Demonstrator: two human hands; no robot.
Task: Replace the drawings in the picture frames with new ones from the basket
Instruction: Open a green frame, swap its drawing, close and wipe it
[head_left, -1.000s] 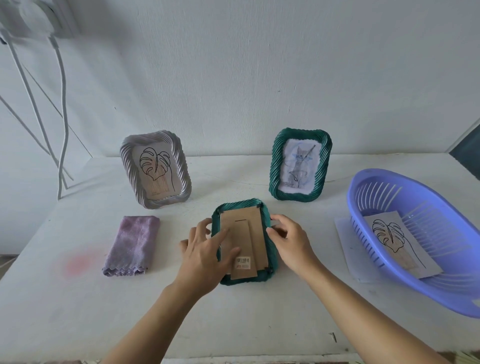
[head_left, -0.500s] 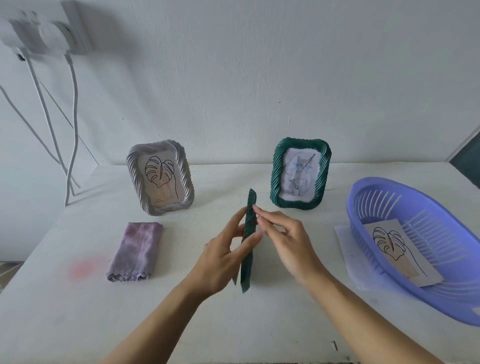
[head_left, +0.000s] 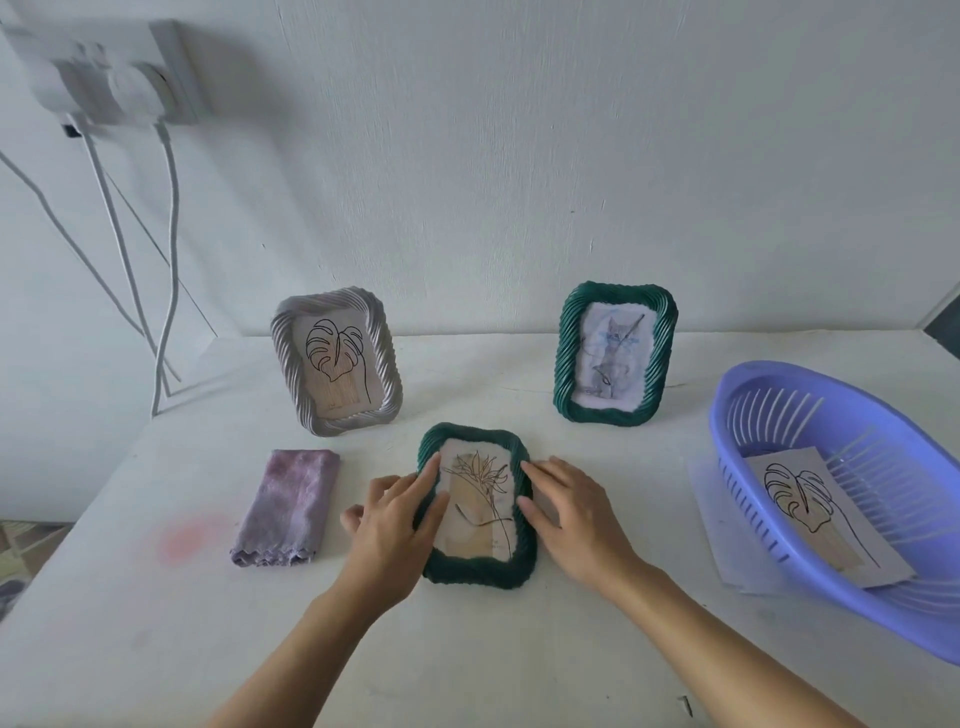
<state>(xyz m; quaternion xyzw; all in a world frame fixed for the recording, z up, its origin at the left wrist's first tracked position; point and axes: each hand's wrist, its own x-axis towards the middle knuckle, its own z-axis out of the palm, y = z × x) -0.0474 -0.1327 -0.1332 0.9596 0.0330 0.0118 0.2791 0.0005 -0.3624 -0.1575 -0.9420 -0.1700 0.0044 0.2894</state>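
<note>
**Dark green ribbed picture frame (head_left: 475, 569) lies face up on the white desk (head_left: 467, 654) between both hands**

Lying flat, the frame shows its flower line drawing (head_left: 480, 499). I judge it is laid this way so the person can check that the sheet sits straight in the window. The left hand (head_left: 395, 525) lays nearly straight fingers (head_left: 428, 480) over the frame's left rim, with the tips touching the edge of the drawing. The right hand (head_left: 576, 525) rests equally straight fingers (head_left: 540, 475) on the right rim. Neither hand curls round anything; they steady the frame from its two sides so it cannot slide.

Two frames stand upright near the wall, out of the hands' way. On the left, a pale grey ribbed picture frame (head_left: 291, 374) holds a leaf line drawing (head_left: 335, 358). On the right, a second green ribbed standing frame (head_left: 563, 364) holds a faint cat sketch (head_left: 615, 353).

At the far right, well apart from the hands, sits a lilac slotted plastic basket (head_left: 737, 415). One loose leaf drawing sheet (head_left: 815, 514) lies tilted inside it, and I see nothing else in there. A plain white paper sheet (head_left: 706, 509) lies partly under the basket. A folded purple cloth (head_left: 291, 509) lies just left of the flat frame, probably for wiping the glass
</note>
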